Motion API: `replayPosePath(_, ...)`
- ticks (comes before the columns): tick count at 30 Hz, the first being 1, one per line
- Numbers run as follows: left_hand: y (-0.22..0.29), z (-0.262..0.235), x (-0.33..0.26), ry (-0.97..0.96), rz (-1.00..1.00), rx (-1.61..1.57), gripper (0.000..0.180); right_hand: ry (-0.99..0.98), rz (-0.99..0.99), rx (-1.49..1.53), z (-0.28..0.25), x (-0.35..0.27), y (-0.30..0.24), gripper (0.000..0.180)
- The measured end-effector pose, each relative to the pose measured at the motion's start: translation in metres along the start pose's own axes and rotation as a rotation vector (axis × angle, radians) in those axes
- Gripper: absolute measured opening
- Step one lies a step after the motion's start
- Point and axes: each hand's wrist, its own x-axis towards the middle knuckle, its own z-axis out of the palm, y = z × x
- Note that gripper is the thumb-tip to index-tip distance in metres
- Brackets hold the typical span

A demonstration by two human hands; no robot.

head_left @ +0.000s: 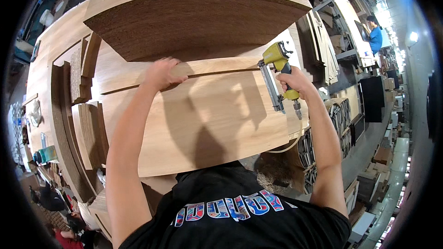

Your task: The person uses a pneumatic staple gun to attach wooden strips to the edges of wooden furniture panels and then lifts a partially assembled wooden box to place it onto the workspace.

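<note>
A light wood panel (pixel 258 133) lies flat in front of me, with my shadow across it. Along it runs a narrow wooden strip (pixel 221 65), with a dark line at its near edge. My left hand (pixel 162 74) straddles this strip, thumb on the near side and fingers over the far side, closed on it. My right hand (pixel 296 82) is wrapped round the dark grip of a yellow-green air nail gun (pixel 275 55). The gun's long metal magazine slants down on its left, over the panel's right end. Its nose points away from me, close to the strip's right end.
Beyond the strip stands a thick wooden block or stack (pixel 198 25) with a dark side. Cut boards (pixel 69 133) are piled on the left, and tall panels (pixel 323 50) lean at the right. A person in blue (pixel 376 38) sits at a far-right bench. Shelved strips (pixel 339 115) stand nearer.
</note>
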Motion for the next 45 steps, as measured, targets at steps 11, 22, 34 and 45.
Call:
replayPosePath(11,-0.012,0.006,-0.007,0.111,0.114,0.016,0.078,0.089,-0.012,-0.056,0.036,-0.007,0.007,0.028)
replayPosePath(22,-0.008,0.0,-0.007,0.044,0.097,-0.032,0.076,-0.006,-0.022,0.037,0.092,-0.025,-0.022,0.028)
replayPosePath(34,-0.006,0.001,-0.005,0.054,0.074,-0.046,0.076,-0.104,-0.044,0.066,0.101,-0.028,-0.049,0.023)
replayPosePath(45,-0.011,0.003,-0.001,0.015,0.144,-0.109,0.066,-0.225,-0.1,-0.078,0.141,-0.018,-0.073,0.012)
